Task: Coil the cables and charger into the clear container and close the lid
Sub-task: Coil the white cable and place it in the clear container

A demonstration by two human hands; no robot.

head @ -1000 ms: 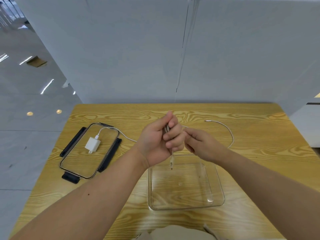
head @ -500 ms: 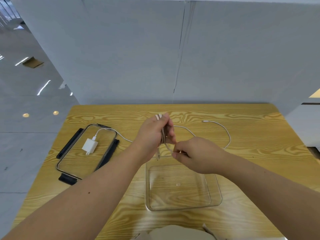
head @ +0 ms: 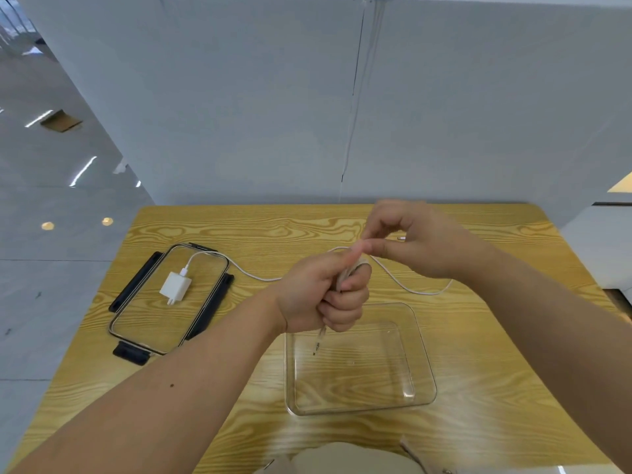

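My left hand (head: 328,292) is fisted around a small coil of beige cable (head: 348,273); one plug end (head: 318,342) dangles below the fist over the clear container (head: 424,350). My right hand (head: 420,241) hovers just behind and right of the fist, its fingertips pinching at the coil's top. The container stands open, with nothing lying in it. A white charger (head: 175,287) rests on the clear lid (head: 136,323) with black clasps at the left. Its white cable (head: 410,285) runs right across the table, passing behind my hands.
The wooden table (head: 478,422) ends at a grey wall behind and at a glossy floor on the left. A beige cloth shape (head: 342,460) shows at the near edge.
My right hand has swung from low in front of the container up and back behind the left fist. My left fist has dropped slightly, and the dangling plug end again hangs over the container.
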